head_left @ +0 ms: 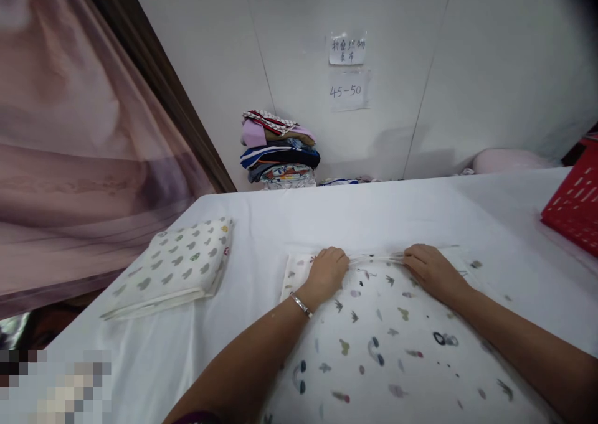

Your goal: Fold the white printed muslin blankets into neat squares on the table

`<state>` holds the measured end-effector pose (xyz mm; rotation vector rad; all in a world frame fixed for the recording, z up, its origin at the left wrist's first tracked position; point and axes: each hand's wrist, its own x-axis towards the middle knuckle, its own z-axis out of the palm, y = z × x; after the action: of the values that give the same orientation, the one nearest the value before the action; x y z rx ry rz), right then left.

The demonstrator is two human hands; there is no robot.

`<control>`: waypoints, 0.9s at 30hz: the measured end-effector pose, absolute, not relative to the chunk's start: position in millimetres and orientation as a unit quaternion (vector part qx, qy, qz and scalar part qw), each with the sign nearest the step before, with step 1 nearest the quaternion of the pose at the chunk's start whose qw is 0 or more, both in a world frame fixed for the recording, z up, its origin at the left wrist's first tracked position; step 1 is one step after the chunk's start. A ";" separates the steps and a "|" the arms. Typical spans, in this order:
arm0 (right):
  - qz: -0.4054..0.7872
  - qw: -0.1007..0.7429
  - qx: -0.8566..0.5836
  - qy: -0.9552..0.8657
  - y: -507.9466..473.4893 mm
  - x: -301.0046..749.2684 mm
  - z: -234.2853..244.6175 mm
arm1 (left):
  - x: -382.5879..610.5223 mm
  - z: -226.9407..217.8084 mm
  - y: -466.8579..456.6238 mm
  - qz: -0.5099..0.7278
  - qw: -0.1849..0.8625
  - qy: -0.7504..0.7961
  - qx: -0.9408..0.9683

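A white printed cloth (387, 343) with small coloured figures lies spread on the white table (355, 215) in front of me. My left hand (328, 268), with a bracelet on its wrist, pinches the cloth's far edge, fingers closed. My right hand (430, 268) grips the same edge a little to the right, fingers closed too. Between the hands the edge is bunched into a taut ridge.
A folded white cloth (180, 262) with grey leaf print lies at the table's left. A stack of folded clothes (278, 153) stands against the wall behind. A red basket (577, 206) sits at the right edge. A pink curtain (79, 144) hangs on the left.
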<state>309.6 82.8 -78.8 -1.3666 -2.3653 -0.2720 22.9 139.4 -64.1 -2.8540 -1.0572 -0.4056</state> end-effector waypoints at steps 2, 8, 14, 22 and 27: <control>-0.111 0.196 -0.479 -0.849 78.3 308.1 -77.0 | 21.9 -65.0 137.9 -0.129 0.056 -0.323 -0.936; -0.088 0.198 -0.475 -0.853 76.6 307.1 -74.1 | 20.7 -68.8 139.1 -0.127 0.050 -0.292 -0.947; -0.030 0.235 -0.502 -0.832 78.3 308.2 -76.8 | 21.3 -66.1 138.7 -0.126 0.018 -0.314 -0.941; 0.017 0.186 -0.523 -0.831 86.8 308.2 -71.2 | 21.6 -60.2 140.5 -0.170 -0.032 -0.324 -0.930; 0.025 0.197 -0.512 -0.835 88.4 309.9 -71.7 | 19.5 -60.9 137.5 -0.145 0.013 -0.265 -0.953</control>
<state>309.9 88.4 -71.7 -1.4341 -2.3385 0.0703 19.5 137.5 -60.9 -2.9694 -0.8267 -0.4528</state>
